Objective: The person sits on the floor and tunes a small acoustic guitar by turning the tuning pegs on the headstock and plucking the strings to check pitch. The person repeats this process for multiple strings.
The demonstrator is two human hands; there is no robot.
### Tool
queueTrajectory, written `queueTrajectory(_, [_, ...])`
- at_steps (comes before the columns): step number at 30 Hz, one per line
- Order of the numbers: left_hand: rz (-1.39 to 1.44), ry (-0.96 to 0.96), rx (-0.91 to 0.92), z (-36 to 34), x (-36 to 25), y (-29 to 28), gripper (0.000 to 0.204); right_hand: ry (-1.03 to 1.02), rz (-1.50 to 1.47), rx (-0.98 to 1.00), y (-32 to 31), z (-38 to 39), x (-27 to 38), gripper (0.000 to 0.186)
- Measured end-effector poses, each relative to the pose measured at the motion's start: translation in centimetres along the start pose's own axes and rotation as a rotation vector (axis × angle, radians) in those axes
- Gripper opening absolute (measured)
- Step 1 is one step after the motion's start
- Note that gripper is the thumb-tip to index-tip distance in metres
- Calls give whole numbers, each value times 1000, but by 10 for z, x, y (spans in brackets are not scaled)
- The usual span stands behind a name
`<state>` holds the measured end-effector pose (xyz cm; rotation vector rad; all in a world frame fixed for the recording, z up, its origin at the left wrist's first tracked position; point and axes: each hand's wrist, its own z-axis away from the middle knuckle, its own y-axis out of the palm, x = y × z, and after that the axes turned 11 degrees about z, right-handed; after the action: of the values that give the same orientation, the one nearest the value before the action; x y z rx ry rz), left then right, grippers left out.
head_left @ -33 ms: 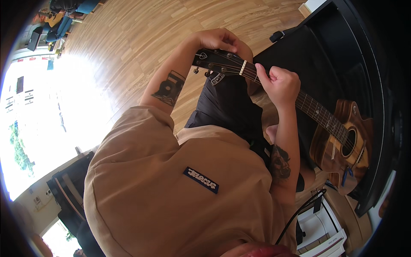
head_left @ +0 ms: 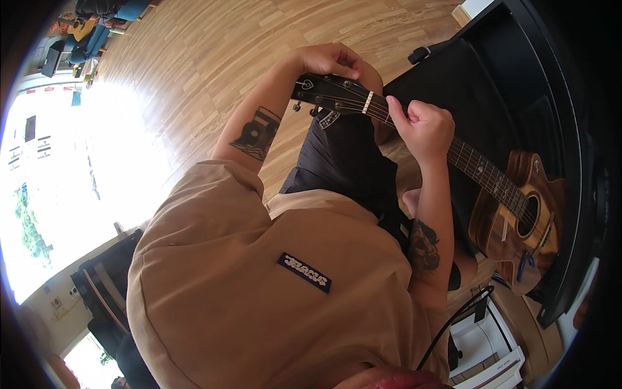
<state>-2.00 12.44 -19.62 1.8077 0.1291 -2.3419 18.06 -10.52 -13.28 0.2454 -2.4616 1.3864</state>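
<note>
An acoustic guitar (head_left: 483,223) lies slanting across from the right, strings up, its black headstock (head_left: 310,96) over my lap. At the headstock's far edge, my left hand (head_left: 334,60) has its fingers curled and drawn together; they cover the tuning pegs there, and what they pinch is hidden. Other tuning pegs (head_left: 297,107) show along the near edge. Over the neck (head_left: 483,168), just past the white nut (head_left: 368,102), my right hand (head_left: 424,129) is closed, thumb stretched toward the nut. Its fingertips are hidden. A blue-handled tool (head_left: 526,260) rests on the guitar body.
Beneath the guitar is a black surface with a raised black frame (head_left: 547,65) on the right. A white boxy thing (head_left: 486,347) and a black cable (head_left: 453,321) are at lower right. Far upper left, a person (head_left: 107,29) sits by another guitar (head_left: 81,29). Wooden floor (head_left: 227,45) lies ahead.
</note>
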Motion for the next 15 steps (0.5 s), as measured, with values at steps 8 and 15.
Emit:
queueTrajectory(8, [52,-146,-15,-2,-11,5,27,-3,10,4,0,-1,-1,62])
queueTrajectory(15, [-35,67,-101,4,-2,3,31,-2,15,1,3,0,-3,62])
